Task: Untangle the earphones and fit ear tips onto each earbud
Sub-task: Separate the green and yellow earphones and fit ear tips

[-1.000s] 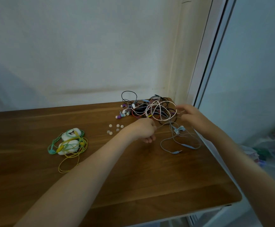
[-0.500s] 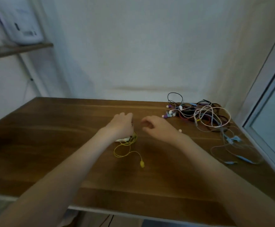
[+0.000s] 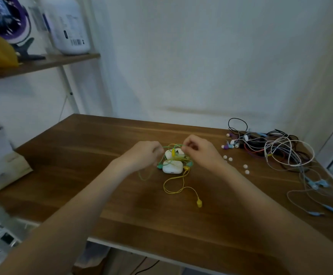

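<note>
Wood, brown and grained, makes the tabletop [image 3: 82, 175], and both hands work over its middle. The left hand [image 3: 144, 153] has its fingers curled in, pinching a thin green earphone wire [image 3: 174, 145]. The right hand [image 3: 200, 150] is curled the same way and pinches the other end of that short raised stretch, so the wire arches between the two.

Just below and between the hands lie two white rounded plastic earbud cases [image 3: 172, 168], touching each other. The green wire and a thin yellow earphone wire [image 3: 173, 190] are wound round them. The yellow wire loops out from the cases toward the person and ends in a small yellow end piece [image 3: 199, 203], which lies nearer the body than the right hand.

On the outer side of the right hand sit small white round ear tips [image 3: 245, 166], loose and apart from one another. Beyond them is a tangled heap of black, white and red earphone cables [image 3: 276, 149], near the far right corner. Pale blue earphones [image 3: 316, 183] trail from it along the right edge.

Bare wood stretches wide on the outer side of the left hand as far as the left edge, and from both wrists back to the near edge.

Up beyond the left hand a wooden wall shelf [image 3: 62, 60] holds a white plastic jug [image 3: 66, 26] with a barcode label; its print is too blurred to read
</note>
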Tool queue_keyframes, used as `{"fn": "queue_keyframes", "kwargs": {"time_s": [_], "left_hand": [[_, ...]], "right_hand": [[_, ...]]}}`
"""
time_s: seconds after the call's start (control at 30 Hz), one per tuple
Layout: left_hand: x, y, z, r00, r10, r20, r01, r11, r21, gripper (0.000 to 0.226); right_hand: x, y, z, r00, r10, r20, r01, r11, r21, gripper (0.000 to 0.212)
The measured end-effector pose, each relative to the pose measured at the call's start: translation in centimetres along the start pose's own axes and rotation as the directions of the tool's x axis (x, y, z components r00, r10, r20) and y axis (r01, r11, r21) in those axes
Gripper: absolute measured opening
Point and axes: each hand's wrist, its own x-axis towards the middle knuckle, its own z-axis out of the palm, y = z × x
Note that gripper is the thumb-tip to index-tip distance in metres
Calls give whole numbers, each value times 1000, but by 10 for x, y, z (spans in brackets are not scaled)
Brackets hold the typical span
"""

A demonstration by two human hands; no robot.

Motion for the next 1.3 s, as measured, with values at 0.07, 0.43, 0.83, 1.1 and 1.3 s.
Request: {"fn": "queue_keyframes", "kwargs": {"time_s": [0.07, 0.43, 0.83, 1.1, 1.3], "left_hand": [[-1, 5, -6, 998, 45, -37, -51, 979, -196, 32], [4, 42, -18, 945, 1, -327, -276, 537, -797, 41], [-7, 73, -43, 986, 52, -157, -163, 163, -973, 38], [2, 64, -69, 940, -139, -312, -240, 379, -893, 35], [-14, 30, -73, 931, -15, -364, 21, 1000, 14, 48]], "right_hand": [[1, -7, -9, 997, 5, -71, 8, 985, 175, 11], [-6, -15, -37, 993, 72, 92, -69, 997, -29, 7], [-8, -36, -30, 942, -126, 311, -94, 790, 606, 35], [-10, -26, -37, 957, -64, 283, -38, 939, 340, 20], [-9, -22, -52, 962, 11, 273, -56, 986, 158, 17]]}}
